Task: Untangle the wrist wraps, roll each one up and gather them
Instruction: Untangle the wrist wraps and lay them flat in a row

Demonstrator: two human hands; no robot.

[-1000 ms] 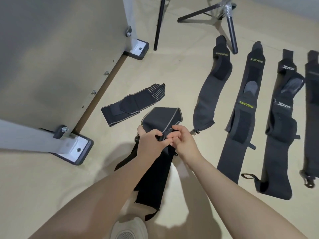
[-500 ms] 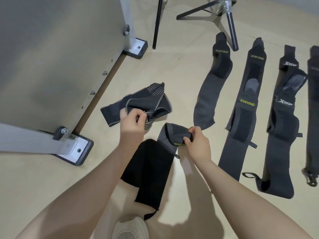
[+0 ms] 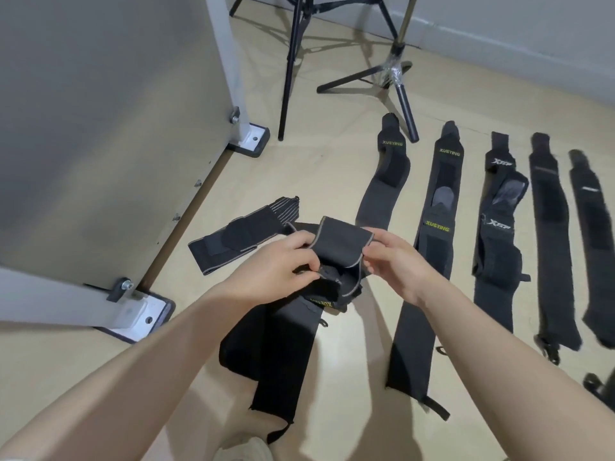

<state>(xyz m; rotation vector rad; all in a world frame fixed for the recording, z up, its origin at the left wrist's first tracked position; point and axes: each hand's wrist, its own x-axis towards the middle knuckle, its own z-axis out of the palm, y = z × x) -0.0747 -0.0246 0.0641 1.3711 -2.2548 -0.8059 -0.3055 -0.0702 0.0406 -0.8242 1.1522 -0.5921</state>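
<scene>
We've got the grey-edged wrist wrap [image 3: 336,247] held up over the floor [image 3: 332,168] mid-frame, left hand [image 3: 276,264] and right hand [image 3: 396,257] each pinching an end, and it looks light, floppy and stretchy, so we'd grip by the edges.

Both bare forearms reach forward from the near edge, converging toward the middle. The left hand [image 3: 276,264] lies palm down, knuckles up, its fingers curled and the thumb tucked under in a tight grip on dark fabric. The right hand [image 3: 396,261] sits just to the right of it, apart from it, wrist bent slightly inward, thumb and forefinger closed in a pinch on the fabric's edge while the other fingers curl loosely beneath. Both wrists are held at about the same height above the floor.
</scene>
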